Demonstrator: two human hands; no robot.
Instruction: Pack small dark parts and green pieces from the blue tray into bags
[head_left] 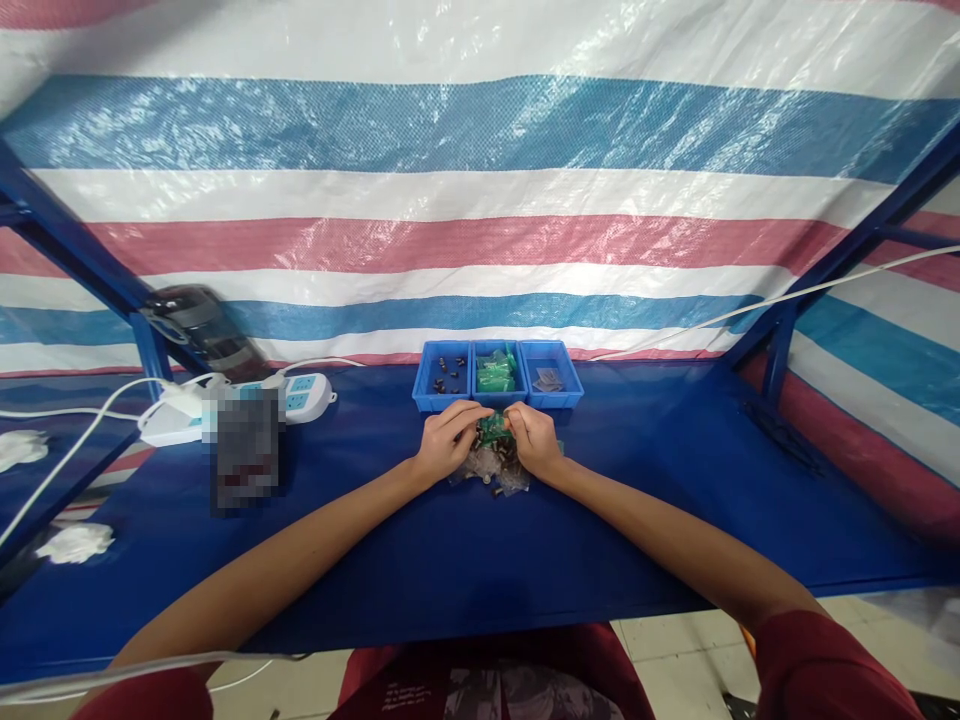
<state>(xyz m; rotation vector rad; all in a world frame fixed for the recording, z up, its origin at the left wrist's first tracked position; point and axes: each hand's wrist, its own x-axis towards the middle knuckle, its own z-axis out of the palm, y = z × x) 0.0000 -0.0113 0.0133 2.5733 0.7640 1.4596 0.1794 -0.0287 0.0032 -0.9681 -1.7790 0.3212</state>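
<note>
Between my two hands is a small green plastic packet (493, 428). My left hand (448, 440) pinches its left side with the fingers closed, and my right hand (533, 437) is curled closed on its right side. Just beneath the hands lies a pile of small metal pieces and clear plastic bags (487, 464), partly hidden by the fingers. Beyond the hands, three blue bins stand in a row. Small dark metal pieces lie in the left bin (442, 403), green packets in the middle bin (499, 397), and flat greyish pieces in the right bin (553, 400).
A white power strip (311, 397) with plugs and cables sits on the blue table (450, 580) to the left, near a blurred dark object (246, 455). A dark bottle (206, 330) leans behind it. Crumpled white tissue (76, 543) lies far left. Striped sheeting (480, 245) hangs behind.
</note>
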